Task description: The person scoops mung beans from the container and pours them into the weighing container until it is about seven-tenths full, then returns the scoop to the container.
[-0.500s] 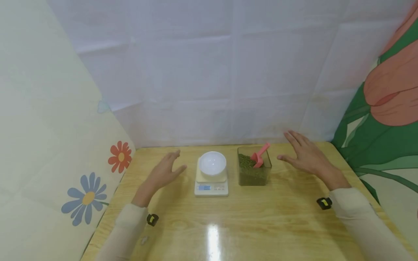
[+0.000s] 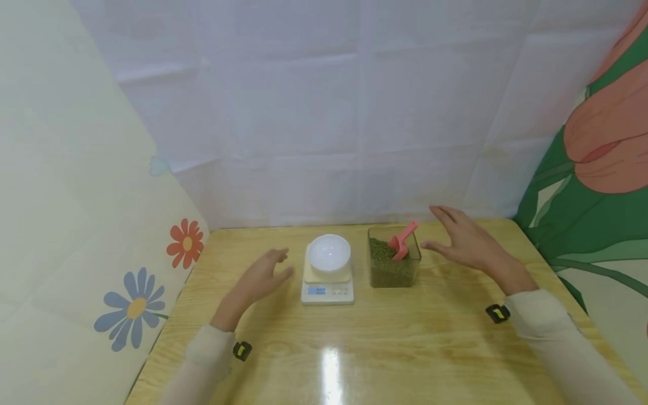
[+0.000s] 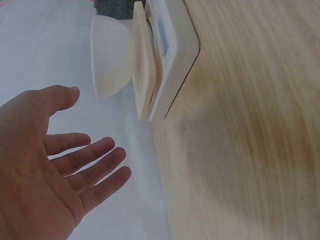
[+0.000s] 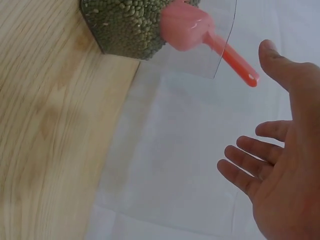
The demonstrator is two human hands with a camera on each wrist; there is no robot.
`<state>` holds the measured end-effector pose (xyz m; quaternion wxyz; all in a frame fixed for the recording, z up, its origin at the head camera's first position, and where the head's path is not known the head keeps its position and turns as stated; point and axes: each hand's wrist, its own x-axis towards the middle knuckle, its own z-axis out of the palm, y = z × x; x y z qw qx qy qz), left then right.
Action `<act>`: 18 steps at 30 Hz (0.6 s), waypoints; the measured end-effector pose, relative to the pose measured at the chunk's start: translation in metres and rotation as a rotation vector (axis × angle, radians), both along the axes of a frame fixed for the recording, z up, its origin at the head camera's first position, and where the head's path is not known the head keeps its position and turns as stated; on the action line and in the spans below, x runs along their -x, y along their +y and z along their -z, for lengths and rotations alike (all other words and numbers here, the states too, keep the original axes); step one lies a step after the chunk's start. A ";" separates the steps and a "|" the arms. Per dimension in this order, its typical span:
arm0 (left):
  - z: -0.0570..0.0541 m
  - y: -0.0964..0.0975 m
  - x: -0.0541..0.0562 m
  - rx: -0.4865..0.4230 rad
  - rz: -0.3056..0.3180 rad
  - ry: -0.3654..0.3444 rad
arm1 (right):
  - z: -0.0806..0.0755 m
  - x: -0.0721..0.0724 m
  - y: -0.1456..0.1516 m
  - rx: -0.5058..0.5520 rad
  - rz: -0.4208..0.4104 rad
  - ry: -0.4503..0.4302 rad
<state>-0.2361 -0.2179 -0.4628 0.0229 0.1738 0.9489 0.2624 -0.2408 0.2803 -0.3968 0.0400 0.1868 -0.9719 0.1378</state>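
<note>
A white bowl (image 2: 329,253) sits on a small kitchen scale (image 2: 328,292) with a lit blue display. To its right stands a clear square container (image 2: 392,277) of green beans (image 4: 125,22), probably mung beans by their look. A pink scoop (image 2: 400,247) leans in the beans, its handle sticking up past the rim. My left hand (image 2: 258,278) hovers left of the scale, fingers spread and holding nothing. Right of the container, my right hand (image 2: 468,242) is held in the air with its thumb toward the scoop handle, also holding nothing.
The wooden table (image 2: 385,349) reaches back to a white cloth backdrop (image 2: 304,112). Flower-printed panels (image 2: 50,225) flank it on the left and right. Each wrist carries a small black device (image 2: 242,351).
My right hand has moved left, closer to the container. My left hand has shifted slightly right and toward me. The scale, bowl, container and scoop stay in place.
</note>
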 end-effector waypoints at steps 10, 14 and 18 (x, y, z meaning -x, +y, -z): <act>0.019 0.007 -0.009 -0.030 0.000 -0.032 | -0.005 0.000 -0.013 -0.025 -0.049 0.032; 0.027 0.010 -0.009 -0.044 -0.001 -0.040 | -0.006 0.000 -0.017 -0.012 -0.066 0.034; 0.035 0.012 -0.009 -0.045 0.018 -0.054 | -0.005 0.001 -0.019 -0.012 -0.083 0.043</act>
